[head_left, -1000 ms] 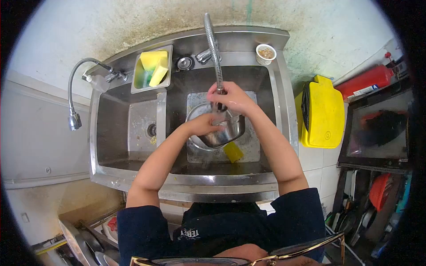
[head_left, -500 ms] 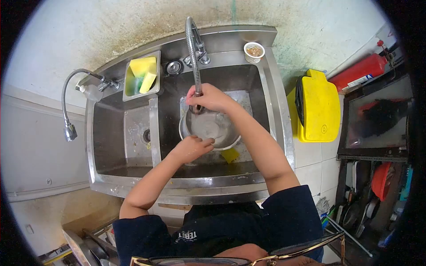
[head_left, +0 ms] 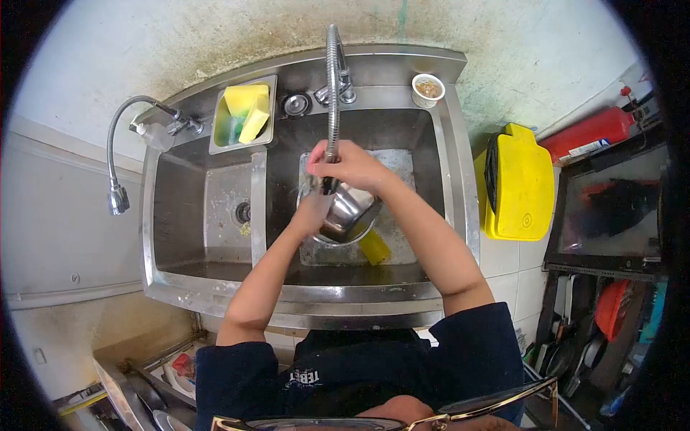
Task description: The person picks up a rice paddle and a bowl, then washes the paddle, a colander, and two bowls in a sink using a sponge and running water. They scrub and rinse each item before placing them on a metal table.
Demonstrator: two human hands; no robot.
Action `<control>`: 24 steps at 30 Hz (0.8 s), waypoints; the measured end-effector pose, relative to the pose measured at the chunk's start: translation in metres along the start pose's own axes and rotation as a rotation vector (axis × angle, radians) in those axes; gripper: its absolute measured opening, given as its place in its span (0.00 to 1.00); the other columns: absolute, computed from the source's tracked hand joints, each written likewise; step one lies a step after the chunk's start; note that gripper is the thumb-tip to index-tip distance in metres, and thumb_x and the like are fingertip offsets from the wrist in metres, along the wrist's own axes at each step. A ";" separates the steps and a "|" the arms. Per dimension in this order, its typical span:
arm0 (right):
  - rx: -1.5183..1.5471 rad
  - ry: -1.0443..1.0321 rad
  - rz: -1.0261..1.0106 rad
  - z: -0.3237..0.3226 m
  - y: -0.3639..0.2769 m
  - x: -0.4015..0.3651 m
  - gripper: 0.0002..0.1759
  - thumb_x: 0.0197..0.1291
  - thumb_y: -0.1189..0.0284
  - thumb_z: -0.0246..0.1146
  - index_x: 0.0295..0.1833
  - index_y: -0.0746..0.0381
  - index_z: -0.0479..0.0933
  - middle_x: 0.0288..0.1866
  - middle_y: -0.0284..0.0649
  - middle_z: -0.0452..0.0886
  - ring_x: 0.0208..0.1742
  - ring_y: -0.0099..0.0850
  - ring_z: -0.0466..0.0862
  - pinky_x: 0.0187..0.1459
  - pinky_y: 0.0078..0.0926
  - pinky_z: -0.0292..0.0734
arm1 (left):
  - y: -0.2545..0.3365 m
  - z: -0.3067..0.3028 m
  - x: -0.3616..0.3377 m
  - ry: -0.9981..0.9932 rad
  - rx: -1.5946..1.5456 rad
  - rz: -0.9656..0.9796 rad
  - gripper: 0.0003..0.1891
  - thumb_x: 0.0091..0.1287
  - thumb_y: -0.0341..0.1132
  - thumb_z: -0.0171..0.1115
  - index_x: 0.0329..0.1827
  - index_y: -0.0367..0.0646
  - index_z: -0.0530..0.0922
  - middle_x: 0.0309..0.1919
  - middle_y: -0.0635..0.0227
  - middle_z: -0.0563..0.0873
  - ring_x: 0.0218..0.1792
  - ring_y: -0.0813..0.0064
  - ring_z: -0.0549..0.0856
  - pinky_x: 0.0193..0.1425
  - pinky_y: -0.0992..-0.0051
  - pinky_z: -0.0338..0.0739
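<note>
My right hand is closed round the end of the flexible faucet, over the right basin. Below it is a shiny metal bowl, tilted inside the sink. My left hand is at the bowl's left side, smeared by motion, and its fingers cannot be made out. A yellow cloth or sponge lies on the basin floor beside the bowl's lower right edge.
A metal tray with yellow sponges sits behind the divider. A white cup stands at the back right corner. Left are a second faucet and basin. A yellow bin stands right of the sink.
The bowl has gone from lying open upward to tilted. My left hand has moved up to its left side. My right hand still holds the faucet end. The whole view has shifted slightly.
</note>
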State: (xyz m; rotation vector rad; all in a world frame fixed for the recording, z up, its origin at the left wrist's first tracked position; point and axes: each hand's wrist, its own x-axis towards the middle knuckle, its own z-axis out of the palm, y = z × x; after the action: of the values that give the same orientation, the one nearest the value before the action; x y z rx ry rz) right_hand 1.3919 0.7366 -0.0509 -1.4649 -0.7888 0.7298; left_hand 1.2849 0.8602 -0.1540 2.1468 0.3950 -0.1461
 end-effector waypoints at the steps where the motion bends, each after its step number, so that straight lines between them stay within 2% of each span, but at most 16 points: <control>1: 0.002 -0.005 0.002 -0.009 0.003 0.000 0.09 0.53 0.69 0.64 0.35 0.63 0.75 0.28 0.32 0.78 0.32 0.20 0.76 0.34 0.21 0.71 | -0.002 -0.003 -0.002 0.002 -0.001 -0.005 0.10 0.67 0.38 0.51 0.41 0.40 0.73 0.30 0.60 0.80 0.29 0.67 0.80 0.31 0.70 0.70; 4: -0.179 0.052 0.173 -0.040 0.014 -0.010 0.10 0.52 0.68 0.65 0.35 0.62 0.75 0.30 0.32 0.77 0.33 0.20 0.76 0.36 0.19 0.71 | -0.005 -0.033 -0.012 0.017 -0.630 0.023 0.09 0.70 0.37 0.48 0.40 0.42 0.74 0.31 0.80 0.76 0.34 0.88 0.72 0.35 0.83 0.67; 6: -0.245 0.206 0.112 -0.048 0.027 -0.017 0.13 0.50 0.70 0.66 0.40 0.61 0.74 0.29 0.32 0.77 0.32 0.20 0.76 0.35 0.18 0.71 | -0.004 -0.054 -0.029 0.114 -0.853 -0.121 0.09 0.70 0.38 0.49 0.41 0.43 0.74 0.34 0.77 0.78 0.35 0.85 0.75 0.39 0.82 0.71; 7: -0.248 0.180 0.101 -0.045 0.028 -0.021 0.13 0.50 0.70 0.66 0.40 0.61 0.74 0.29 0.32 0.77 0.32 0.20 0.76 0.35 0.18 0.71 | -0.009 -0.066 -0.039 0.134 -0.982 -0.183 0.09 0.70 0.39 0.49 0.42 0.43 0.73 0.35 0.76 0.78 0.37 0.83 0.77 0.40 0.80 0.74; 9: -0.100 0.366 -0.157 -0.026 0.032 -0.035 0.18 0.49 0.74 0.65 0.47 0.61 0.71 0.27 0.31 0.76 0.29 0.21 0.76 0.31 0.19 0.71 | -0.017 -0.081 -0.063 0.255 -1.124 -0.205 0.11 0.71 0.40 0.46 0.46 0.43 0.72 0.38 0.72 0.79 0.39 0.77 0.79 0.43 0.73 0.76; 11: -0.200 0.504 0.009 -0.011 0.060 -0.050 0.10 0.51 0.70 0.64 0.36 0.64 0.75 0.25 0.36 0.77 0.32 0.26 0.78 0.34 0.23 0.73 | -0.018 -0.092 -0.088 0.406 -1.272 -0.210 0.13 0.71 0.41 0.44 0.49 0.43 0.70 0.41 0.68 0.80 0.42 0.72 0.81 0.47 0.67 0.79; 13: -0.052 0.241 0.362 0.007 0.104 -0.045 0.14 0.53 0.66 0.62 0.38 0.66 0.75 0.26 0.40 0.79 0.32 0.31 0.80 0.34 0.28 0.74 | -0.008 -0.096 -0.116 0.541 -1.470 -0.206 0.09 0.70 0.39 0.47 0.46 0.45 0.71 0.40 0.70 0.79 0.41 0.73 0.81 0.47 0.68 0.78; 15: -0.686 -0.160 0.276 0.020 0.153 -0.024 0.15 0.53 0.65 0.60 0.39 0.66 0.76 0.30 0.45 0.82 0.35 0.39 0.81 0.36 0.34 0.75 | -0.016 -0.092 -0.138 0.600 -1.568 -0.110 0.11 0.70 0.42 0.46 0.46 0.46 0.71 0.41 0.69 0.79 0.43 0.71 0.80 0.49 0.65 0.77; 16: -0.687 -0.212 0.245 0.024 0.180 -0.007 0.15 0.53 0.65 0.60 0.39 0.66 0.76 0.30 0.45 0.82 0.35 0.39 0.81 0.36 0.34 0.75 | -0.013 -0.090 -0.148 0.628 -1.574 -0.092 0.12 0.70 0.42 0.46 0.47 0.46 0.71 0.42 0.69 0.79 0.44 0.70 0.80 0.50 0.64 0.77; 17: -0.843 -0.400 0.280 0.026 0.205 0.013 0.14 0.48 0.66 0.62 0.38 0.65 0.78 0.28 0.44 0.80 0.30 0.35 0.80 0.33 0.33 0.75 | -0.009 -0.088 -0.159 0.659 -1.579 -0.074 0.13 0.70 0.43 0.46 0.48 0.46 0.71 0.43 0.68 0.79 0.45 0.70 0.79 0.52 0.64 0.76; 18: -1.005 -0.587 0.304 0.026 0.217 0.030 0.14 0.43 0.68 0.64 0.36 0.64 0.79 0.26 0.43 0.78 0.26 0.31 0.79 0.29 0.32 0.74 | -0.010 -0.086 -0.170 0.649 -1.557 -0.056 0.25 0.66 0.48 0.52 0.61 0.43 0.65 0.55 0.61 0.74 0.55 0.63 0.75 0.59 0.61 0.71; 19: -0.945 -0.531 0.576 0.020 0.222 0.041 0.15 0.44 0.66 0.64 0.36 0.64 0.79 0.27 0.45 0.79 0.26 0.32 0.80 0.29 0.31 0.75 | 0.011 -0.091 -0.185 0.688 -1.552 -0.100 0.25 0.64 0.48 0.55 0.59 0.44 0.67 0.53 0.64 0.75 0.53 0.66 0.76 0.58 0.62 0.72; 20: -0.884 -0.464 0.844 0.019 0.224 0.051 0.15 0.45 0.64 0.63 0.35 0.64 0.79 0.28 0.47 0.80 0.27 0.33 0.81 0.30 0.31 0.76 | 0.013 -0.089 -0.197 0.712 -1.538 -0.037 0.22 0.64 0.44 0.57 0.57 0.44 0.68 0.49 0.66 0.77 0.50 0.69 0.77 0.56 0.63 0.73; 21: -1.153 -0.451 0.596 0.024 0.211 0.050 0.17 0.50 0.62 0.60 0.36 0.66 0.79 0.29 0.47 0.81 0.27 0.34 0.82 0.30 0.34 0.77 | 0.013 -0.088 -0.211 0.734 -1.520 0.026 0.19 0.64 0.39 0.59 0.56 0.45 0.69 0.45 0.68 0.79 0.47 0.71 0.79 0.53 0.65 0.75; 23: -1.365 -0.681 0.658 0.030 0.194 0.053 0.16 0.54 0.63 0.56 0.35 0.66 0.80 0.30 0.47 0.82 0.26 0.33 0.82 0.29 0.33 0.77 | 0.016 -0.088 -0.246 0.755 -1.301 0.063 0.22 0.58 0.28 0.64 0.56 0.42 0.69 0.42 0.71 0.80 0.46 0.74 0.79 0.52 0.69 0.75; 24: -1.275 -0.952 0.692 0.030 0.191 0.051 0.14 0.54 0.68 0.54 0.34 0.67 0.79 0.31 0.47 0.82 0.26 0.33 0.83 0.29 0.33 0.77 | 0.021 -0.089 -0.265 0.786 -1.134 0.026 0.26 0.52 0.24 0.67 0.56 0.40 0.69 0.39 0.73 0.81 0.44 0.78 0.79 0.52 0.74 0.74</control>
State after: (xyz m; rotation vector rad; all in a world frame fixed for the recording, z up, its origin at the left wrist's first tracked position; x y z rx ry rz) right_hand 1.4050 0.7936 -0.2420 -2.6275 -1.6724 1.6842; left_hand 1.0382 0.8624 -0.0203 0.9953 0.6779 0.7854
